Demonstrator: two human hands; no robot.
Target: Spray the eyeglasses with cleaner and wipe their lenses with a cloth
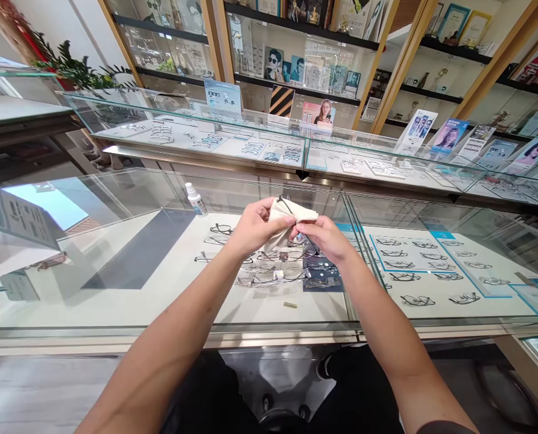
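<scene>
Over the glass showcase, my left hand [255,229] is closed on a cream cloth [298,212], with the thumb pressing it from the front. The cloth is folded around a pair of eyeglasses; a dark temple arm [313,245] hangs out below, and a dark tip shows above the cloth. My right hand [327,237] pinches the eyeglasses near the middle, its fingertips touching the left thumb. The lenses are mostly hidden by the cloth and fingers. Beyond my left hand stands a white spray bottle [196,200] on the glass top.
Below my hands, several eyeglasses [273,274] lie in the glass showcase [169,319]. More frames on display [418,300] are to the right. A grey mat [140,250] and a printed sign [15,214] are at left. A second glass counter [269,128] runs across behind.
</scene>
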